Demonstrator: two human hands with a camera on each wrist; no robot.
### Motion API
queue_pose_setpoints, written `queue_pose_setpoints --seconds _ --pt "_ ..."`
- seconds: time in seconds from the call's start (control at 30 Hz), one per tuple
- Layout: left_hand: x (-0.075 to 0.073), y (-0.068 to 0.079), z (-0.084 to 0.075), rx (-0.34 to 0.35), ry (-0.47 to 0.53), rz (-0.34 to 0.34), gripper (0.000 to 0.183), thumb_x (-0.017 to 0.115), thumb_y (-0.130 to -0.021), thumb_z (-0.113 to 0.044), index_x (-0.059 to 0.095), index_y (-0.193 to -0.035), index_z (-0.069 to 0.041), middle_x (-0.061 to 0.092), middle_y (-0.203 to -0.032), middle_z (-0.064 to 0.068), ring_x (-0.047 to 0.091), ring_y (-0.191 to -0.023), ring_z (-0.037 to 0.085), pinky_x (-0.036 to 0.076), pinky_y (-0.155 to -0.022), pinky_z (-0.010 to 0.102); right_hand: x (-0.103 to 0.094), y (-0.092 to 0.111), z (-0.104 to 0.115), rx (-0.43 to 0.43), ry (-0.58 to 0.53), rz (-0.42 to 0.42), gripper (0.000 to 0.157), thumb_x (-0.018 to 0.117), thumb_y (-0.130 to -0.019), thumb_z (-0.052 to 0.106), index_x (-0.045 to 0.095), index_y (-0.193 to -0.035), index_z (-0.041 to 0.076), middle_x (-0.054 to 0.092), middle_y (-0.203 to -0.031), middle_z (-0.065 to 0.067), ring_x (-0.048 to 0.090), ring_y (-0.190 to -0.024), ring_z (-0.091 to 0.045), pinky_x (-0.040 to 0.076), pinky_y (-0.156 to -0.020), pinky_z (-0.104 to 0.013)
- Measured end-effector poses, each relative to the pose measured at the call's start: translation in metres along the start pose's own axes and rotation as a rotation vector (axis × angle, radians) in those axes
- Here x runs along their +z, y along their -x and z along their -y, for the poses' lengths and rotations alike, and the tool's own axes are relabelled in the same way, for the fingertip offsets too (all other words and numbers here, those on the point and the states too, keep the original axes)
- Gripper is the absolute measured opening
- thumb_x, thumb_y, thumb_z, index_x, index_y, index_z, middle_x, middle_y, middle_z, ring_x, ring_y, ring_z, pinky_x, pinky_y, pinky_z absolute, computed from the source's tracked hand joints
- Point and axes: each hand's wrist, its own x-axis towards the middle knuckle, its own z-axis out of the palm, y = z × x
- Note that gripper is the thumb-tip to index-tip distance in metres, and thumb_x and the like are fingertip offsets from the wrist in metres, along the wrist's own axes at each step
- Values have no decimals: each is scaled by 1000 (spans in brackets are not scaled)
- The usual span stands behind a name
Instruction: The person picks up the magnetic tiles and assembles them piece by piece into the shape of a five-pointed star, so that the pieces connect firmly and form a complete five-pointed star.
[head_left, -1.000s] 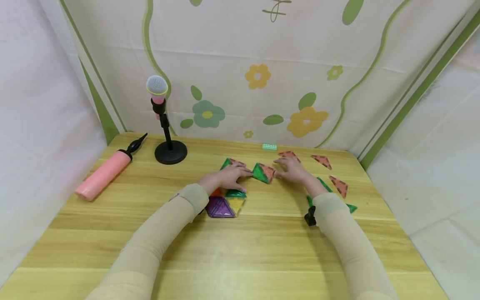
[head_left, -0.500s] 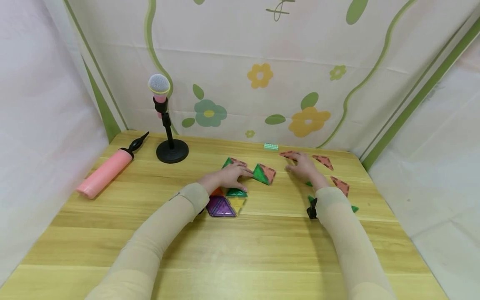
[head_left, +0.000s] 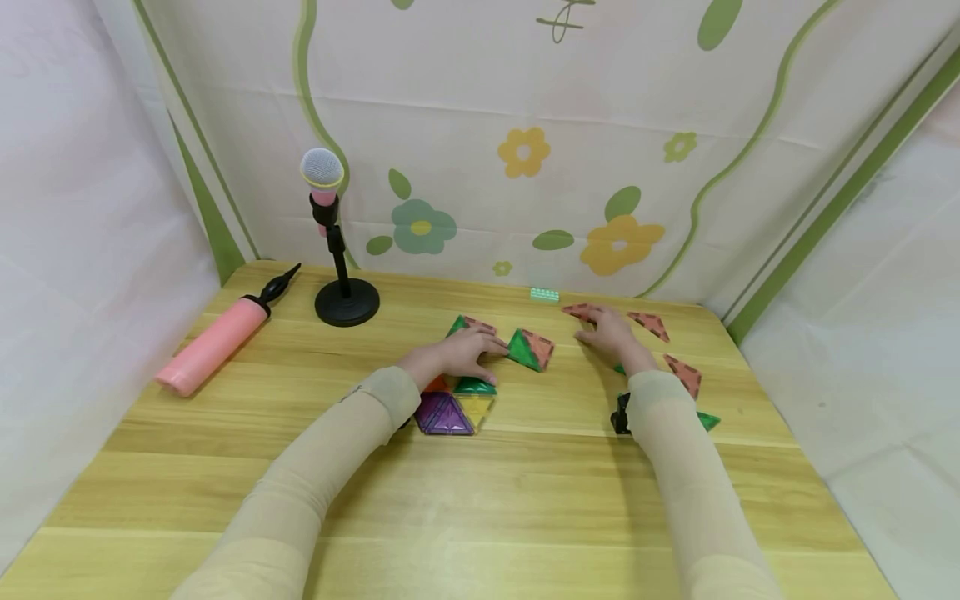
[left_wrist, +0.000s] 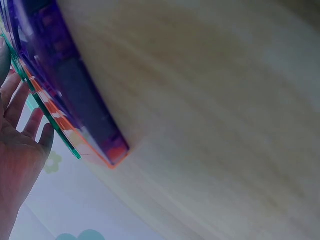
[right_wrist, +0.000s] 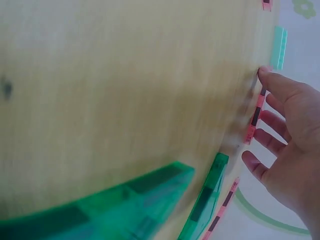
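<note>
My left hand [head_left: 463, 353] rests over a cluster of translucent magnetic tiles, fingers spread and extended; its fingertips reach the corner of a green-and-red tile pair [head_left: 531, 349]. Purple tiles [head_left: 446, 414], a yellow tile [head_left: 476, 409] and a green tile [head_left: 474, 386] show at its near side. Another green-and-red pair [head_left: 478, 324] lies partly under its far side. My right hand [head_left: 611, 335] reaches to a red triangular tile [head_left: 575, 311] at the table's back. In the right wrist view its spread fingers touch or nearly touch that tile; no firm grip is visible.
Further red triangular tiles [head_left: 649, 324] lie to the right, with green tiles [head_left: 707, 420] partly hidden by my right arm. A small teal block [head_left: 544, 294] sits at the back edge. A microphone on a stand [head_left: 347, 302] and a pink hand pump [head_left: 213, 347] occupy the left.
My right hand has left the green-and-red pair and moved back and right to the red triangular tile, staying there over the last half second. My left hand keeps its place.
</note>
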Motion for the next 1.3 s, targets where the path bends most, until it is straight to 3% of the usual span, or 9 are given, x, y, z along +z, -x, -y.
queue_pose_setpoints --seconds 0.57,0.73,0.93,1.3 --pt "-1 -2 -3 -24 -41 9 67 67 -84 -43 47 -140 -12 42 -146 4 24 -141 29 17 -114 50 -3 11 -2 -108 135 21 44 54 -96 22 52 -134 1 41 -140 -25 38 -127 -45 34 -100 -59" --pt "-3 -3 -5 -61 -55 34 74 66 -84 -45 41 -144 -10 37 -149 8 21 -142 31 17 -114 48 -2 14 -7 -206 121 1 39 57 -94 15 56 -130 0 47 -134 -26 44 -121 -45 38 -97 -57" --pt "-3 -4 -5 -89 -68 42 81 66 -84 -48 35 -146 -6 31 -151 10 20 -142 30 17 -115 47 -2 20 -16 -269 59 18 37 59 -93 13 58 -128 1 48 -134 -24 43 -124 -43 35 -101 -56" --pt "-4 -3 -5 -26 -110 64 75 63 -86 -47 35 -147 -15 28 -153 7 19 -142 32 20 -112 52 -2 34 -20 -404 19 36 33 63 -91 15 63 -122 4 54 -131 -19 47 -123 -39 37 -100 -55"
